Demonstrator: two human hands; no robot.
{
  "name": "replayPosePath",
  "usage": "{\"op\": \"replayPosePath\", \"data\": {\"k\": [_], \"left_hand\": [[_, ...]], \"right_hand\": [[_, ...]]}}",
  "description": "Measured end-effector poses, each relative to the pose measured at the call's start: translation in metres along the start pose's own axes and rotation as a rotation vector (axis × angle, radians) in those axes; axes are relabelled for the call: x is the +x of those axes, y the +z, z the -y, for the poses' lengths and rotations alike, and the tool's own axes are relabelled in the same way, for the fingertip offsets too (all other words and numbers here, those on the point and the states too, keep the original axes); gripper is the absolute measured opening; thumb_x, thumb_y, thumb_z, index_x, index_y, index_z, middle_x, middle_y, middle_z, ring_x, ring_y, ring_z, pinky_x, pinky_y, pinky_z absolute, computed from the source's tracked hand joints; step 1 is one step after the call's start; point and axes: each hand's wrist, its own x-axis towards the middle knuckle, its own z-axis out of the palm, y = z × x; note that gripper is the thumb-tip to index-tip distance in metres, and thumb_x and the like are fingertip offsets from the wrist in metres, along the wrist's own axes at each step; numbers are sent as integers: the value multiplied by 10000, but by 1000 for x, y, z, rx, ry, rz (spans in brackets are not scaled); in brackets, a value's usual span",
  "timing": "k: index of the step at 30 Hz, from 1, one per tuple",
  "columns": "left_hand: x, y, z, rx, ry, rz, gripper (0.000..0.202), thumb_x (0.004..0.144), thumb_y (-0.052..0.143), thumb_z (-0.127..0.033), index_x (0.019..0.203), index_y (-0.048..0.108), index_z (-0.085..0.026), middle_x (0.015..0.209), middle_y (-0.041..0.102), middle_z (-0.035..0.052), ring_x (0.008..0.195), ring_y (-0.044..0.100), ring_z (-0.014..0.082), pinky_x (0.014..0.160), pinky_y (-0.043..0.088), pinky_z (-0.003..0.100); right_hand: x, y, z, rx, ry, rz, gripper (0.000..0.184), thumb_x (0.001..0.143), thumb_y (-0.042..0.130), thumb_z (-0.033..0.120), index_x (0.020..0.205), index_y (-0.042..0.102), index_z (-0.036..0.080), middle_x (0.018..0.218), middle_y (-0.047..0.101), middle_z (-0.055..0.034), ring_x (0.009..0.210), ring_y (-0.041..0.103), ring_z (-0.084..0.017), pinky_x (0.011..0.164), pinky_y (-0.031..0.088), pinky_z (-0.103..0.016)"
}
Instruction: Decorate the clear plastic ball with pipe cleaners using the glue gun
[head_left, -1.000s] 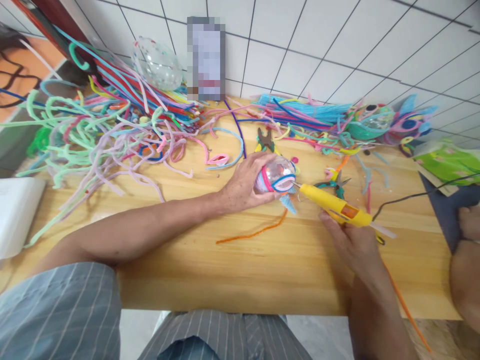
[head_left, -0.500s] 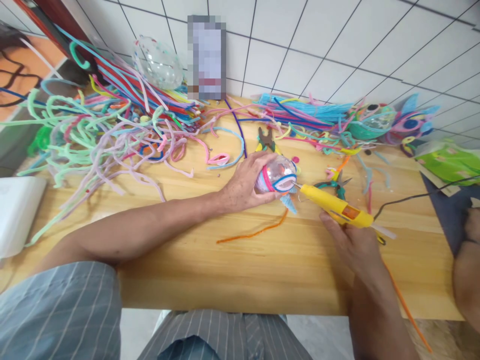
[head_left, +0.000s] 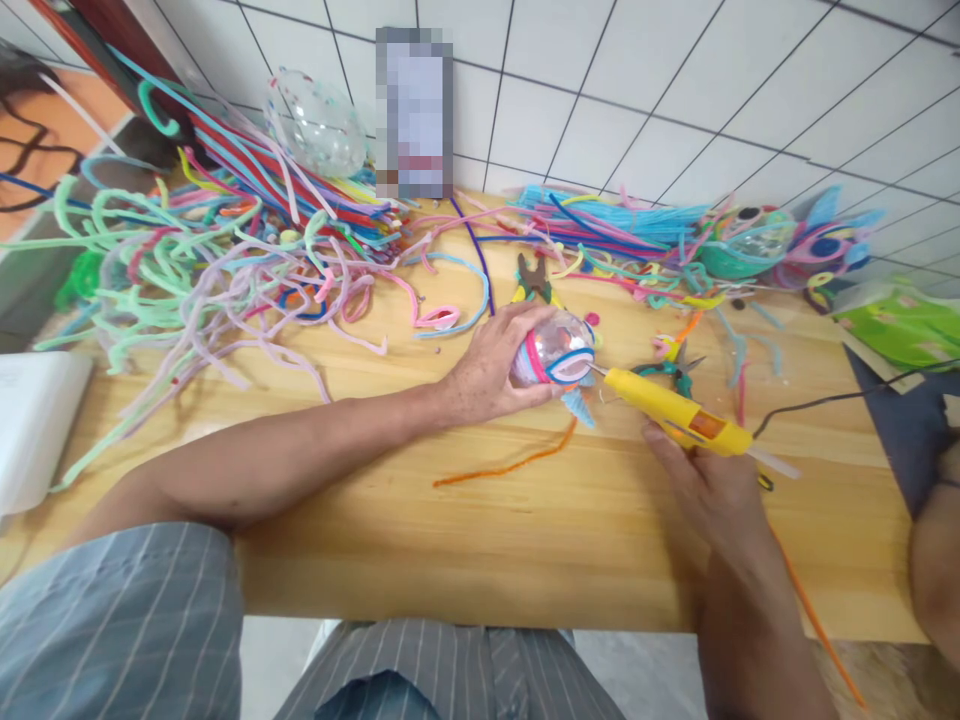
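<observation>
My left hand (head_left: 487,368) is wrapped round a clear plastic ball (head_left: 553,350) trimmed with pink, blue and white pipe cleaners, holding it just above the wooden table (head_left: 480,540). My right hand (head_left: 705,490) grips a yellow glue gun (head_left: 679,412) whose metal tip touches the ball's right side. A small light-blue fuzzy cone (head_left: 579,405) hangs at the ball's lower edge. An orange pipe cleaner (head_left: 510,462) lies on the table below the ball.
Heaps of coloured pipe cleaners (head_left: 210,250) cover the table's back and left. Pliers (head_left: 532,280) and green-handled scissors (head_left: 667,370) lie behind the ball. A finished decorated ball (head_left: 750,245) sits at the far right, another clear ball (head_left: 315,125) at the back. Another person's arm (head_left: 934,560) is at the right edge.
Almost nothing has moved; both hands keep their grips. The other person's hand at the right edge has drawn back out of view.
</observation>
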Motion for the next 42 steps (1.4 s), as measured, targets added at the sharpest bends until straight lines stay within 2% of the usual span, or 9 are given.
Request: {"op": "replayPosePath", "data": {"k": [9, 15, 21, 27, 35, 42], "left_hand": [[1, 0, -2, -16, 14, -21, 874, 913, 775, -613, 1595, 402, -213, 1552, 538, 222, 1476, 521, 363, 1232, 453, 557], [1, -2, -3, -16, -32, 21, 898, 891, 795, -597, 1608, 378, -253, 1577, 529, 204, 1494, 513, 367, 1247, 434, 584], [2, -2, -3, -32, -48, 28, 900, 886, 794, -603, 1603, 393, -236, 1582, 530, 209, 1500, 508, 369, 1259, 425, 587], [1, -2, -3, -16, -40, 25, 898, 893, 791, -604, 1608, 394, -234, 1584, 529, 211, 1504, 505, 367, 1256, 430, 579], [1, -3, -3, -21, -27, 23, 891, 899, 780, -612, 1603, 392, -228, 1580, 530, 217, 1505, 505, 366, 1259, 430, 574], [1, -2, -2, -26, -42, 24, 899, 885, 792, -621, 1600, 397, -245, 1576, 536, 207, 1501, 507, 374, 1255, 425, 588]], "right_hand": [[1, -1, 3, -1, 19, 19, 368, 1027, 549, 597, 903, 679, 276, 856, 735, -65, 812, 706, -290, 759, 565, -439], [1, 0, 3, 10, 51, 25, 371, 1020, 557, 605, 937, 690, 270, 855, 732, -65, 815, 707, -294, 757, 571, -443], [1, -1, 2, 31, 64, 37, 385, 1011, 562, 617, 897, 683, 270, 849, 729, -67, 839, 703, -302, 808, 575, -470], [1, -1, 3, 16, 23, 5, 395, 1025, 556, 593, 818, 653, 271, 818, 721, -54, 777, 691, -273, 762, 565, -440], [3, -1, 4, 13, 19, 21, 357, 1029, 559, 573, 897, 693, 269, 843, 734, -66, 793, 705, -303, 767, 570, -475], [3, 0, 3, 80, 99, 25, 337, 985, 595, 581, 847, 671, 282, 830, 734, -54, 810, 707, -291, 791, 589, -465]]}}
